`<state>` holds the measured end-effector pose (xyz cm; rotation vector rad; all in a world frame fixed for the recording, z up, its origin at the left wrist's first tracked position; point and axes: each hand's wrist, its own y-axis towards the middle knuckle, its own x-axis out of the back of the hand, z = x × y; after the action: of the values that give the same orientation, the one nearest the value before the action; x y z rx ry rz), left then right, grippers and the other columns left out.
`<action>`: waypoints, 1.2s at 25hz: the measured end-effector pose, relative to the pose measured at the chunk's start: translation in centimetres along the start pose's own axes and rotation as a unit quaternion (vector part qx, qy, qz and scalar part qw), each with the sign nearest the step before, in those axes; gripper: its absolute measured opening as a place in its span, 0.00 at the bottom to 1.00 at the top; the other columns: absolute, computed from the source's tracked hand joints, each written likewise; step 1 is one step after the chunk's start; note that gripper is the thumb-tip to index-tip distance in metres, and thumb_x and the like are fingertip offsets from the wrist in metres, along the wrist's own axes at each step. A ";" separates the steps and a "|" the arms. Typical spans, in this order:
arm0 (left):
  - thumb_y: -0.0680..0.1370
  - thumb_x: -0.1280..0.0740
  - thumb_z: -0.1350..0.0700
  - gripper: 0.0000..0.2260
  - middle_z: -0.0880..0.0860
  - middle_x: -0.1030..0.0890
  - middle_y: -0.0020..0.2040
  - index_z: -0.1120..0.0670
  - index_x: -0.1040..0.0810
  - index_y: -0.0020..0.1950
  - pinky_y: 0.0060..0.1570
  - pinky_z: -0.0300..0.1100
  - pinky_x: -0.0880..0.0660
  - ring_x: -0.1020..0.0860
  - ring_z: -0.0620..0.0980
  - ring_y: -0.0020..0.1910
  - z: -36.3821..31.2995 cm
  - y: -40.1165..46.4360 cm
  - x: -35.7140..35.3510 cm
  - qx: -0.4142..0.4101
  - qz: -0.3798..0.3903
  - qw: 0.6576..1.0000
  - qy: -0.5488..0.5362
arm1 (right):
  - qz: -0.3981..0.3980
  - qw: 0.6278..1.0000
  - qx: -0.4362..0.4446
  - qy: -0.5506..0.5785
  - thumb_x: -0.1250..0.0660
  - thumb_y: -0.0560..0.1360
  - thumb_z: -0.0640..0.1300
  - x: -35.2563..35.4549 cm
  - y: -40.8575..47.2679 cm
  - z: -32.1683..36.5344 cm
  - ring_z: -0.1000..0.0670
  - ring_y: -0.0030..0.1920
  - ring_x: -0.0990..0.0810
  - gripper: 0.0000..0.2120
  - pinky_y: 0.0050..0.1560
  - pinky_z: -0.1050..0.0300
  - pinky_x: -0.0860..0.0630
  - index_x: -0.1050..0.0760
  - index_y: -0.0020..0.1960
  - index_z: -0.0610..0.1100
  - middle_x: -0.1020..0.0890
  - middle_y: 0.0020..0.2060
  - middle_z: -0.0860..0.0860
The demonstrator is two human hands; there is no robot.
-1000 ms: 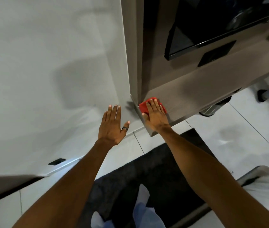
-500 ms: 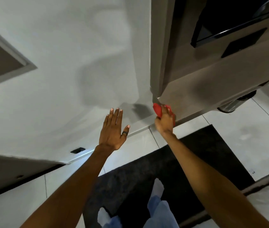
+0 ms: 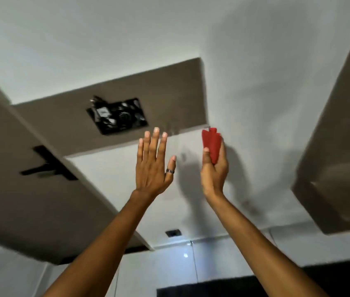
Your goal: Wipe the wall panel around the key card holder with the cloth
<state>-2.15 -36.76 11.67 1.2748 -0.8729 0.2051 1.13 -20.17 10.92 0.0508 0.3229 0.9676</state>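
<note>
My right hand (image 3: pixel 213 168) is raised in front of the white wall and grips a folded red cloth (image 3: pixel 211 143), held just below the right end of a brown wall panel (image 3: pixel 169 91). A black key card holder plate (image 3: pixel 117 115) sits in that panel, up and to the left of both hands. My left hand (image 3: pixel 153 163) is raised flat with fingers spread and a ring on the thumb, just below the panel's lower edge, holding nothing.
A brown door (image 3: pixel 20 189) with a black lever handle (image 3: pixel 47 167) stands at the left. A brown cabinet (image 3: pixel 341 146) juts out at the right. A small black socket (image 3: pixel 173 233) sits low on the white wall, and a dark mat (image 3: pixel 212 288) lies below.
My view has swung up and left from the cabinet to the panel. My right hand lifted the cloth off the cabinet's bottom corner and raised it; my left hand rose too.
</note>
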 end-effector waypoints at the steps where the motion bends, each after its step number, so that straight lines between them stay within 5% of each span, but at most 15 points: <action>1: 0.85 0.41 0.47 0.30 0.59 0.46 0.85 0.58 0.44 0.84 0.83 0.57 0.51 0.50 0.61 0.85 3.1 0.4 1.6 0.001 -0.027 1.000 0.012 | -0.001 0.998 0.064 -0.021 0.35 0.83 0.38 -3.0 -0.6 1.1 0.56 0.77 0.30 0.29 0.78 0.54 0.31 0.37 0.81 0.51 0.30 0.78 0.55; 4: 0.85 0.41 0.48 0.31 0.58 0.48 0.85 0.58 0.46 0.84 0.84 0.56 0.54 0.53 0.59 0.85 10.3 1.2 4.9 0.020 -0.080 0.996 0.043 | 0.008 0.962 0.262 -0.078 0.37 0.81 0.33 -10.4 -1.8 2.8 0.49 0.85 0.45 0.32 0.84 0.49 0.40 0.41 0.83 0.43 0.39 0.83 0.51; 7: 0.85 0.42 0.48 0.31 0.58 0.49 0.85 0.58 0.47 0.85 0.84 0.56 0.54 0.54 0.58 0.85 16.2 2.6 6.6 0.040 -0.107 0.991 0.064 | 0.019 0.907 0.383 -0.176 0.37 0.77 0.29 -17.1 -0.7 3.5 0.38 0.84 0.45 0.33 0.83 0.34 0.41 0.39 0.81 0.37 0.38 0.82 0.41; 10: 0.86 0.44 0.47 0.30 0.58 0.49 0.85 0.58 0.47 0.85 0.84 0.56 0.55 0.54 0.58 0.85 20.5 4.1 6.5 0.032 -0.112 0.991 0.065 | 0.049 0.846 0.429 -0.313 0.35 0.83 0.48 -21.0 0.4 2.0 0.39 0.85 0.48 0.33 0.85 0.33 0.48 0.42 0.83 0.40 0.44 0.84 0.43; 13: 0.86 0.46 0.47 0.29 0.60 0.47 0.85 0.59 0.45 0.84 0.84 0.55 0.56 0.55 0.56 0.85 23.5 5.3 5.6 0.032 -0.119 0.990 0.070 | 0.062 0.802 0.471 -0.362 0.48 0.85 0.61 -20.3 1.5 -0.7 0.43 0.86 0.53 0.33 0.86 0.39 0.53 0.45 0.84 0.45 0.44 0.84 0.45; 21: 0.86 0.48 0.49 0.29 0.55 0.50 0.85 0.57 0.49 0.85 0.83 0.56 0.56 0.56 0.54 0.85 26.0 7.0 1.4 0.020 -0.221 0.966 0.133 | -0.070 0.684 0.641 -0.340 0.47 0.86 0.55 -22.4 6.6 -0.9 0.39 0.80 0.36 0.23 0.84 0.41 0.42 0.27 0.76 0.50 0.27 0.75 0.45; 22: 0.86 0.48 0.48 0.29 0.54 0.52 0.85 0.57 0.48 0.85 0.84 0.57 0.56 0.56 0.55 0.85 26.2 7.0 1.2 0.015 -0.230 0.963 0.136 | -0.078 0.684 0.644 -0.332 0.47 0.86 0.56 -22.5 6.8 -1.6 0.39 0.79 0.36 0.22 0.83 0.41 0.41 0.27 0.74 0.50 0.27 0.74 0.45; 26: 0.86 0.49 0.48 0.29 0.52 0.55 0.86 0.55 0.49 0.85 0.84 0.56 0.57 0.56 0.55 0.85 26.4 7.1 1.1 0.006 -0.245 0.959 0.140 | -0.146 0.792 0.525 -0.277 0.48 0.86 0.56 -24.6 3.9 -2.3 0.38 0.79 0.36 0.22 0.81 0.39 0.39 0.27 0.74 0.50 0.28 0.74 0.46; 30: 0.86 0.49 0.48 0.29 0.53 0.54 0.86 0.56 0.49 0.85 0.84 0.57 0.56 0.55 0.55 0.85 26.5 6.9 0.9 0.006 -0.248 0.959 0.137 | -0.107 0.744 0.585 -0.305 0.46 0.86 0.54 -23.6 5.0 -1.6 0.38 0.79 0.36 0.22 0.82 0.39 0.39 0.25 0.74 0.49 0.27 0.75 0.44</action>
<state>-17.59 -58.41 18.20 1.3972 -0.2980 -0.0150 -15.75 -36.74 16.19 1.4381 0.2704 0.3382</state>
